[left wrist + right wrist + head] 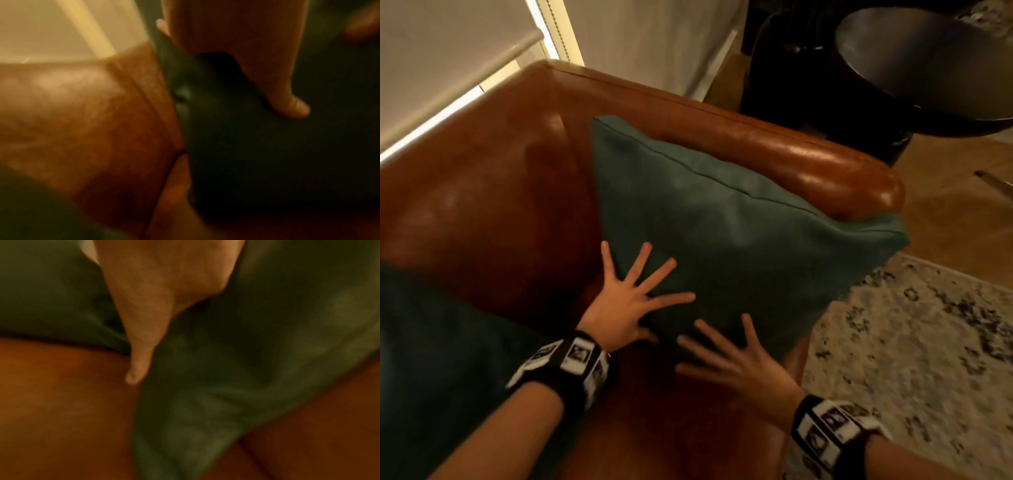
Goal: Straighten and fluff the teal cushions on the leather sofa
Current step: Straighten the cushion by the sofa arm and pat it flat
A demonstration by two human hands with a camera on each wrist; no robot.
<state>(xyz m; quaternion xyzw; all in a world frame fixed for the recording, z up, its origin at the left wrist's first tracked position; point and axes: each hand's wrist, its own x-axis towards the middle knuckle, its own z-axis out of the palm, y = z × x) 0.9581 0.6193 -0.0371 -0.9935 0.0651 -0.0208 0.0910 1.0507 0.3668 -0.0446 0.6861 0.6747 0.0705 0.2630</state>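
Observation:
A teal cushion (pixel 729 233) leans against the right armrest (pixel 808 164) of the brown leather sofa (pixel 482 205), one corner overhanging the arm's front end. My left hand (pixel 633 298) lies flat on its lower left face, fingers spread wide. My right hand (pixel 729 356) is spread too, fingers straight against the cushion's lower edge; it is motion-blurred. The left wrist view shows my left hand (pixel 246 56) pressing the dark cushion (pixel 287 154). The right wrist view shows my right hand (pixel 160 288) over the cushion (pixel 246 353) and the seat. A second teal cushion (pixel 431 359) lies at the left.
A patterned rug (pixel 928 342) covers the wooden floor (pixel 962 205) to the right of the sofa. A dark round table (pixel 928 61) stands behind the armrest. A white blind (pixel 448 51) and wall are behind the sofa back.

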